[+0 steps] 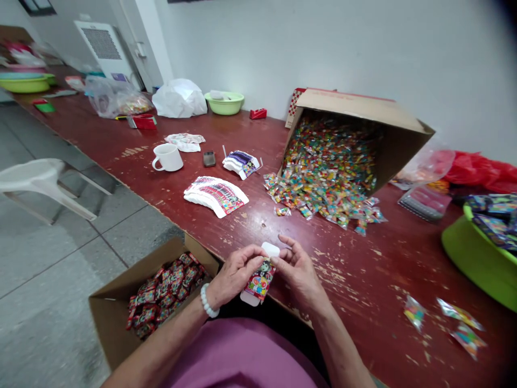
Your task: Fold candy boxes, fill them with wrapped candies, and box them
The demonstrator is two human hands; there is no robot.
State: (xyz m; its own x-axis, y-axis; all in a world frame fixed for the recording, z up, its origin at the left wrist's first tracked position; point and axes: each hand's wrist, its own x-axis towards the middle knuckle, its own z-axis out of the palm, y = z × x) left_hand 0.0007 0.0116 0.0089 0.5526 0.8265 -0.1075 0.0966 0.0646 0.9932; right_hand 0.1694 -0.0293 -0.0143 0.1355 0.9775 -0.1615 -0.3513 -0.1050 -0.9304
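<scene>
Between my two hands, at the table's front edge, is a small red printed candy box (259, 280) with its white end flaps standing out at top and bottom. My left hand (240, 272) grips its left side, thumb on the printed face. On the other side, my right hand (298, 269) pinches the upper right corner near the top flap, its other fingers partly spread. Beyond them lies a fanned stack of flat red-and-white boxes (216, 195). A tipped cardboard carton (363, 102) spills wrapped candies (323, 178) onto the table.
Below the table at left, an open carton (109, 318) holds many filled red boxes (165, 291). A white mug (168, 157), a purple box stack (241, 163) and a green basin (476, 258) stand on the red table (363, 280). Several loose candy packets (415, 312) lie at right.
</scene>
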